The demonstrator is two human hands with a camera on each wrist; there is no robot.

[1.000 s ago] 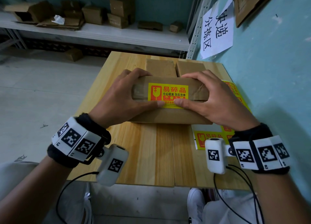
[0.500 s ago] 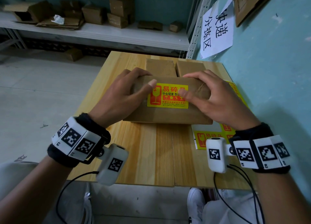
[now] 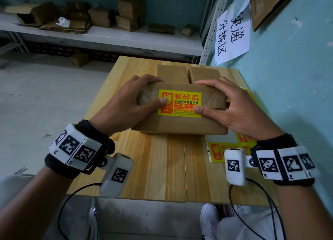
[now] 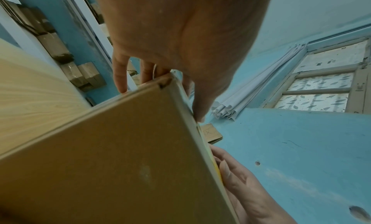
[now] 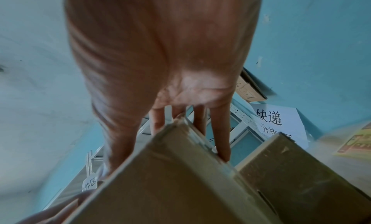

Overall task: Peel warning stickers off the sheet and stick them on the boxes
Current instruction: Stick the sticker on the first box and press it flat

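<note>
A brown cardboard box (image 3: pixel 180 124) lies on the wooden table (image 3: pixel 162 167), with a yellow and red warning sticker (image 3: pixel 179 103) on its top. My left hand (image 3: pixel 126 99) grips the box's left end, fingers over the far edge, thumb on the sticker's left edge. My right hand (image 3: pixel 234 110) grips the right end, its thumb pressing the sticker's lower right corner. The sticker sheet (image 3: pixel 216 152) lies at the right, partly under the box and my right wrist. The left wrist view shows the box (image 4: pixel 120 148) under my left hand (image 4: pixel 180 52). The right wrist view shows the box (image 5: pixel 170 179) under my right hand (image 5: pixel 170 68).
Two more plain boxes (image 3: pixel 171 73) (image 3: pixel 203 74) stand side by side behind the held one. A blue wall (image 3: pixel 288 77) with a paper sign (image 3: pixel 232 34) runs along the table's right edge. A shelf (image 3: pixel 108 36) of cartons stands beyond the table.
Both thumbs slid over the sticker, from its lower middle outwards to its left edge and lower right corner. The box shifted slightly in my hands.
</note>
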